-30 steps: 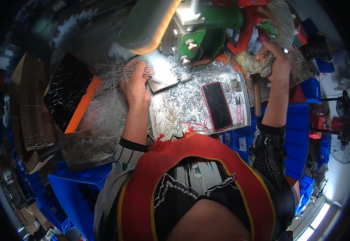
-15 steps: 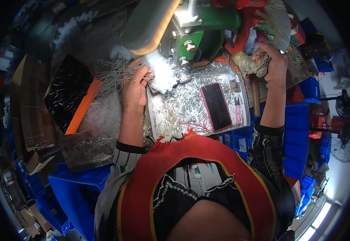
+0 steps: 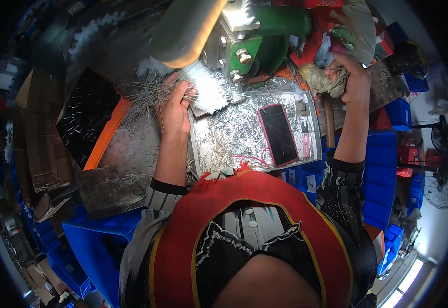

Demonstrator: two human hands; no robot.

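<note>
Off the far left corner of a shallow, pale, thin-rimmed tray (image 3: 315, 136) strewn with shiny metal slivers, left hand (image 3: 174, 110) has a loose sheaf of thin, straight, silvery metal wires (image 3: 141, 96) pinched between thumb and fingers; grip closed, wires fanning out away from the tray at crossed angles. White glare by those fingertips, so can't tell what the near wire ends touch. Off the tray's far right corner, right hand (image 3: 357, 84) has its fingers curled around a crumpled, off-white, soft cloth-like wad (image 3: 328, 81); can't tell if anything hard sits inside. Just right of the tray, a straight, round brown wooden handle (image 3: 329, 127). On the tray's right half, a flat black rectangular phone (image 3: 279, 136) with a pink-red rim, lying on the slivers; between it and the tray's right rim, a slim pink-handled tool (image 3: 305, 139) and a small grey blocky piece (image 3: 301, 108). Beyond the tray, a green-painted metal machine (image 3: 234, 59) with hex bolts, plus a smooth, rounded grey cylinder (image 3: 183, 38). Well left of the tray, an angular box with dark, streaky contents and a flat orange wall (image 3: 107, 136), then creased brown cardboard (image 3: 41, 131) farther out.
</note>
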